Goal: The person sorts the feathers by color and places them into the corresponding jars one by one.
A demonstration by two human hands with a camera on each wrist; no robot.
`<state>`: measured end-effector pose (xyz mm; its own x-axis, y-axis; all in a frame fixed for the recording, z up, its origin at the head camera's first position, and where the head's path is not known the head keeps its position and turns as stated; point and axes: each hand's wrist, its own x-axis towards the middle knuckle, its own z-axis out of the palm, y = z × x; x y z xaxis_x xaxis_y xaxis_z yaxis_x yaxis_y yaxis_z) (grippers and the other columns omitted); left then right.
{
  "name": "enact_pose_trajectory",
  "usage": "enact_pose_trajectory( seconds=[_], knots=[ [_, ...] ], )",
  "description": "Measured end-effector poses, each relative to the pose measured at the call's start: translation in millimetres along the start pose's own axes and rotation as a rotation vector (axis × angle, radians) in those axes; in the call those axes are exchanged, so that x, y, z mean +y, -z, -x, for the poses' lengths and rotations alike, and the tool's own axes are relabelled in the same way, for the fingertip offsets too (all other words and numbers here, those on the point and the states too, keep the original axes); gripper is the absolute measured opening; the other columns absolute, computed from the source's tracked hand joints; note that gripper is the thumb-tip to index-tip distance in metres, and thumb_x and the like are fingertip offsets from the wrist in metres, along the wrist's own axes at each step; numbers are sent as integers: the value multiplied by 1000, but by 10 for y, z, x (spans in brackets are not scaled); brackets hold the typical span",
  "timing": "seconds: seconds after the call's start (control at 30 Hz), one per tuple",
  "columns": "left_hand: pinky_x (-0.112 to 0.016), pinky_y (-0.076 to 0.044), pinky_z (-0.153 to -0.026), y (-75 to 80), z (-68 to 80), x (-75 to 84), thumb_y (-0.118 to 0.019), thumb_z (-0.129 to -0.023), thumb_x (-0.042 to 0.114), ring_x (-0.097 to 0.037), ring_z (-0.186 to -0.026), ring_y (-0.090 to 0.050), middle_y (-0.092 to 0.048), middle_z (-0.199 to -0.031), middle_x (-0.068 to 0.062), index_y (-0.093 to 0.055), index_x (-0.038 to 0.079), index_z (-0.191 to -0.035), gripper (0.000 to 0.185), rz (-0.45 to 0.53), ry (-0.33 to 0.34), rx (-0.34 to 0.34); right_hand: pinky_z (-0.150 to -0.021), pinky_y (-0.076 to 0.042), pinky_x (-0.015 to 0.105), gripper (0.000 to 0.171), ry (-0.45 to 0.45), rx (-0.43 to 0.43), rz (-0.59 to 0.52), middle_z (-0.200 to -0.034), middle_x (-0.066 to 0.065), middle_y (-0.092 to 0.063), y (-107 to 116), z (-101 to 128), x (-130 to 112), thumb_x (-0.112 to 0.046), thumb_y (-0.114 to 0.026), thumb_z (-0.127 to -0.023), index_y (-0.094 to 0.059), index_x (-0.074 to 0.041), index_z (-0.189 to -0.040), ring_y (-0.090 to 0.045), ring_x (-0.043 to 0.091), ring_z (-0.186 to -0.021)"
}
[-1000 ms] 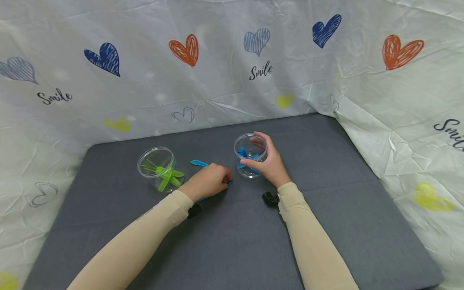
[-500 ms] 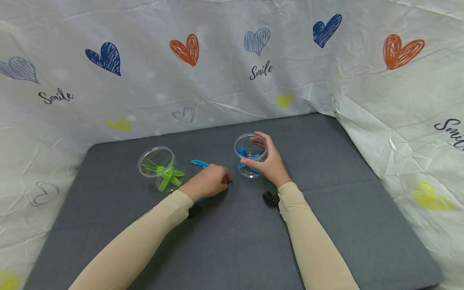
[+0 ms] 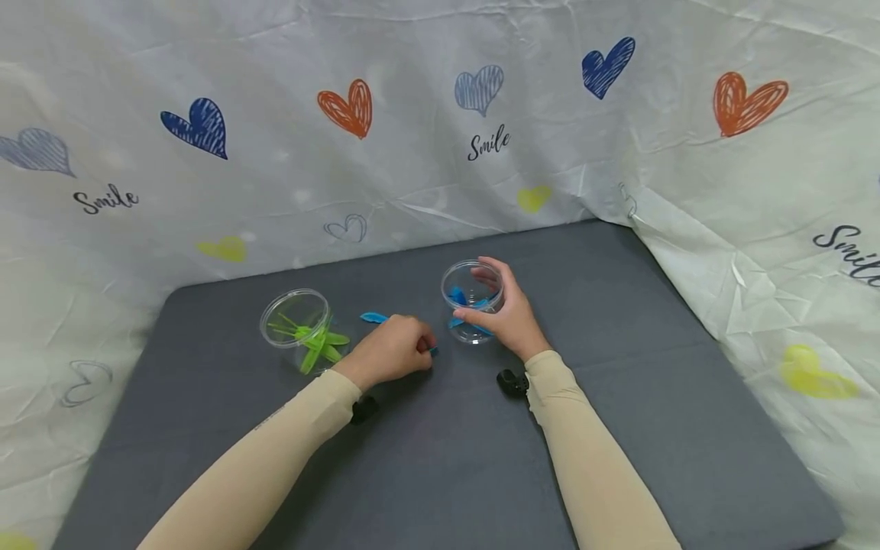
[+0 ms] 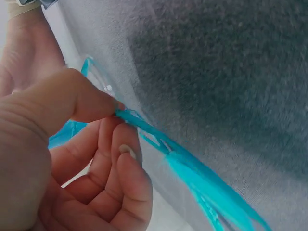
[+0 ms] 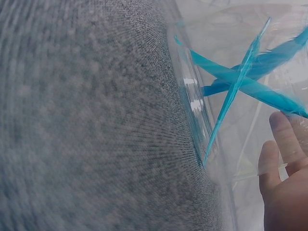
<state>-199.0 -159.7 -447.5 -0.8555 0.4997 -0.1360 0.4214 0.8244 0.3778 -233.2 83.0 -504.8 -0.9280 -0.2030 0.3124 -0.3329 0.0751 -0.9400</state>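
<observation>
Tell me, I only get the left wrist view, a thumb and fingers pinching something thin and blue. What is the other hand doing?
Observer: The right hand grips a clear plastic cup standing on the grey mat.
Operator: Anything inside it?
Observer: Blue leaf-shaped plastic pieces, crossed over each other.
Operator: Any other cup?
Observer: Yes, a second clear cup beyond the left hand holds green pieces.

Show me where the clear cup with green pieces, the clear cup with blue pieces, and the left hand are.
clear cup with green pieces [image 3: 294,317], head view, its rim.
clear cup with blue pieces [image 3: 459,276], head view, its wall.
left hand [image 3: 388,353], head view, its back.
</observation>
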Motion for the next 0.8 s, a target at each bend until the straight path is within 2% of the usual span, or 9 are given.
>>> enact_pose_trajectory(
  seconds=[0.17,0.33,0.57,0.7,0.8],
  knots=[
    [-29,-58,-69,91,9,26,-74,-91,10,-10,-69,-62,-74,-89,-1,-83,6,-110,21,28,-27,60,-134,-33,44,95,1,3,-2,-163,8,-53,14,-7,-7,-20,-92,-88,-38,-31,-165,-46,22,-155],
    [-33,-60,-74,205,18,44,-74,-92,13,-11,-76,-65,-74,-94,1,-82,8,-109,19,41,-54,146,-133,-35,42,92,1,5,22,-160,3,-56,8,-3,-13,-25,-92,-89,-39,-31,-164,-48,18,-153],
    [-36,-62,-83,467,-4,133,-72,-97,17,-15,-89,-68,-72,-100,2,-78,16,-107,12,161,-43,261,-133,-35,45,89,12,9,34,-161,4,-55,3,4,-5,-33,-91,-90,-40,-37,-162,-49,17,-152],
    [-38,-62,-87,635,-12,221,-71,-99,19,-17,-93,-68,-72,-104,1,-78,16,-111,14,187,-55,330,-133,-35,45,92,12,15,37,-159,2,-56,7,1,6,-38,-92,-88,-40,-31,-163,-50,16,-151],
    [-39,-63,-87,751,-15,288,-71,-100,19,-17,-93,-69,-72,-105,0,-78,15,-112,14,207,-79,414,-133,-35,43,94,16,10,42,-159,0,-56,2,-11,9,-39,-92,-88,-39,-27,-165,-50,15,-151]
  ],
)
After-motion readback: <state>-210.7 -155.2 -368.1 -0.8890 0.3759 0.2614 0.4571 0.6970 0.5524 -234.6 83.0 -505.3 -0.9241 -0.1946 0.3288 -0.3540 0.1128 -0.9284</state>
